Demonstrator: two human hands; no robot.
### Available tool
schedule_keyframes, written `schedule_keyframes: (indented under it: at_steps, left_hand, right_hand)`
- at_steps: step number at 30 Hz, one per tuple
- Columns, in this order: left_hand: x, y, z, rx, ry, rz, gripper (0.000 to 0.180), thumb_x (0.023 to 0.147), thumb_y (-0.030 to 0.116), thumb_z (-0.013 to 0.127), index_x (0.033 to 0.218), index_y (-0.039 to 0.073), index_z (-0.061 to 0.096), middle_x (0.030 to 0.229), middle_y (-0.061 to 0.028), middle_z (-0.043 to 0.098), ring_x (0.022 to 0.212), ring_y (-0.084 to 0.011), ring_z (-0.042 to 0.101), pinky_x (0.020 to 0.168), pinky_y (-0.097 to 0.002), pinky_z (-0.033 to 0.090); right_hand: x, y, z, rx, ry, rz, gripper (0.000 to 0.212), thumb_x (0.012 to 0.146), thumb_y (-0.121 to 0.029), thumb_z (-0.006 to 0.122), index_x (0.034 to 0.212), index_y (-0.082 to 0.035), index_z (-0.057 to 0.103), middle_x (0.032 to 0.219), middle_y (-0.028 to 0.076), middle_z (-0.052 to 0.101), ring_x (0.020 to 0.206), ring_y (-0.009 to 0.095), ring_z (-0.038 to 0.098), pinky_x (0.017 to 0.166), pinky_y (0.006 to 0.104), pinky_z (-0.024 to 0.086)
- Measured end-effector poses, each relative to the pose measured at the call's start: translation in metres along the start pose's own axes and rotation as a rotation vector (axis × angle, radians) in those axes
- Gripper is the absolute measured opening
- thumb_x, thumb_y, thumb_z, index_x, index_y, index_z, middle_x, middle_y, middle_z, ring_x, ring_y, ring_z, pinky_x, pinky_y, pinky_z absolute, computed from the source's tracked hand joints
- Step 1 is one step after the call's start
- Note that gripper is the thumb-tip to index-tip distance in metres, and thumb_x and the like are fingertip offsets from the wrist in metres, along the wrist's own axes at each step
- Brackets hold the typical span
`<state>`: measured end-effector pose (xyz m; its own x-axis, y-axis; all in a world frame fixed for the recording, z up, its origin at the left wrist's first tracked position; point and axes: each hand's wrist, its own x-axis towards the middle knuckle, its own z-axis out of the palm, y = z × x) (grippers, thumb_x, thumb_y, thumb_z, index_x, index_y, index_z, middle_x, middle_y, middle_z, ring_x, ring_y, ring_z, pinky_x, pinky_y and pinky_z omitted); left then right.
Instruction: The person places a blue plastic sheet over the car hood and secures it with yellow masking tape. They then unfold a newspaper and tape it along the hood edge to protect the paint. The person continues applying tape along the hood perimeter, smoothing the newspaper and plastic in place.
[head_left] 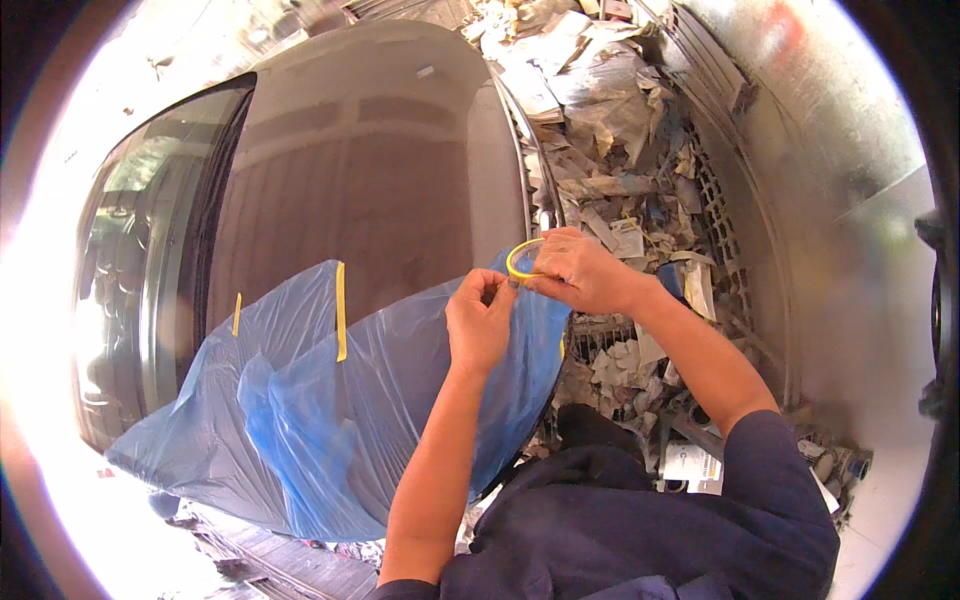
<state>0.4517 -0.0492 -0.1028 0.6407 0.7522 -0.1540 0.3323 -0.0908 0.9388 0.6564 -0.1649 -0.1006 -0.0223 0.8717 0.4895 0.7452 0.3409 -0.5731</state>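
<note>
Yellow masking tape roll [522, 256] is gripped in your right hand [585, 272], your left hand [480, 318] beside it pinching the free end over blue plastic sheet [330, 420] beneath; masking step likely, pressing the strip down next.

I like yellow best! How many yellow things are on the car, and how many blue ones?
Yellow strips of tape stuck on the plastic: 2
Yellow roll of tape in the right hand's grip: 1
Blue thin plastic sheet draped over the car: 1
Total: 4
</note>
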Motion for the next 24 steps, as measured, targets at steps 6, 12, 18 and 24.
schedule_keyframes:
  at_steps: [6, 12, 18, 24]
  left_hand:
    - [-0.011, -0.016, 0.024, 0.548, 0.191, 0.281, 0.013, 0.099, 0.013, 0.077, 0.098, 0.005, 0.068, 0.095, -0.0137, 0.074, 0.091, -0.0350, 0.069, 0.084, -0.0488, 0.053]
    - [0.017, -0.019, 0.034, 0.983, 0.314, 0.437, 0.011, 0.097, 0.015, 0.073, 0.093, 0.007, 0.068, 0.100, -0.0111, 0.065, 0.106, -0.0358, 0.059, 0.093, -0.0525, 0.044]
    - [0.046, -0.014, 0.034, 1.117, 0.325, 0.378, 0.014, 0.092, 0.019, 0.076, 0.093, 0.006, 0.071, 0.108, -0.0138, 0.062, 0.111, -0.0365, 0.056, 0.094, -0.0521, 0.043]
    - [0.053, -0.012, 0.023, 0.964, 0.398, 0.419, 0.020, 0.089, 0.014, 0.077, 0.107, 0.005, 0.074, 0.113, -0.0109, 0.062, 0.114, -0.0349, 0.055, 0.100, -0.0512, 0.042]
  right_hand:
    - [-0.023, 0.030, -0.013, -0.187, -0.205, 0.131, 0.040, 0.102, -0.043, 0.076, 0.083, -0.009, 0.076, 0.082, 0.009, 0.073, 0.080, 0.033, 0.067, 0.096, 0.0456, 0.050]
    - [-0.015, 0.093, -0.016, -0.442, -0.190, 0.184, 0.046, 0.099, -0.053, 0.074, 0.086, -0.010, 0.080, 0.085, 0.010, 0.076, 0.092, 0.032, 0.072, 0.092, 0.0478, 0.050]
    - [0.027, 0.117, 0.013, -0.563, -0.067, 0.132, 0.040, 0.095, -0.050, 0.079, 0.085, -0.010, 0.078, 0.084, 0.006, 0.072, 0.093, 0.029, 0.069, 0.094, 0.0451, 0.048]
    - [0.057, 0.119, 0.014, -0.619, -0.156, 0.198, 0.042, 0.093, -0.051, 0.081, 0.088, -0.010, 0.081, 0.090, 0.009, 0.076, 0.101, 0.029, 0.072, 0.098, 0.0472, 0.048]
